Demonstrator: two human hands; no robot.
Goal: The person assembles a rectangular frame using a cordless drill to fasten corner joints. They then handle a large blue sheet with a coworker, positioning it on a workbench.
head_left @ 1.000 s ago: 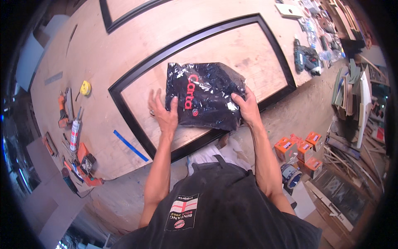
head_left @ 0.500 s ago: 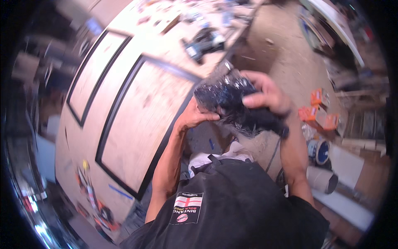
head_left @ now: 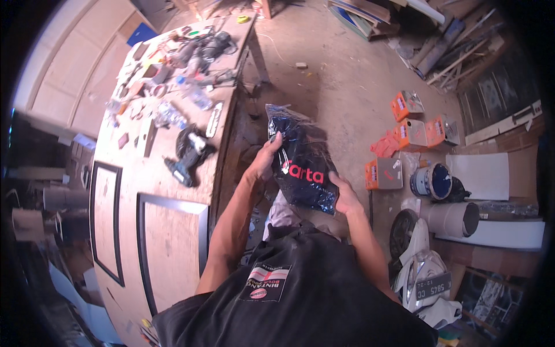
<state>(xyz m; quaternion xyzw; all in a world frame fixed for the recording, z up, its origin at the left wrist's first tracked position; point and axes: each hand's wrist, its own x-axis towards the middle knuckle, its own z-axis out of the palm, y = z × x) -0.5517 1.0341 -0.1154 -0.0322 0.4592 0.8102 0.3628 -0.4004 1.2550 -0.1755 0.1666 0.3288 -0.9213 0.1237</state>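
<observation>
A flat black package (head_left: 303, 147) in shiny clear plastic, with red lettering on its face, is held in front of my body. It looks like folded black cloth, but I cannot tell for certain. My left hand (head_left: 266, 156) grips its left edge, thumb on top. Along the lower right edge, my right hand (head_left: 348, 195) pinches it with the thumb on top and the fingers mostly hidden underneath. The package is slightly tilted and beside the workbench, touching nothing but my hands.
To my left runs a wooden workbench (head_left: 130, 191) with black frames, a cordless drill (head_left: 188, 156), plastic bottles and tools. On the floor at right stand several orange-and-white boxes (head_left: 384, 173), a paint bucket (head_left: 430, 180), a grey tube (head_left: 454, 220) and a white motorbike (head_left: 425, 277).
The package, bunched up before, is now spread flatter with its red lettering showing. My right hand has moved down to its lower right edge. The view has turned right, away from the bench.
</observation>
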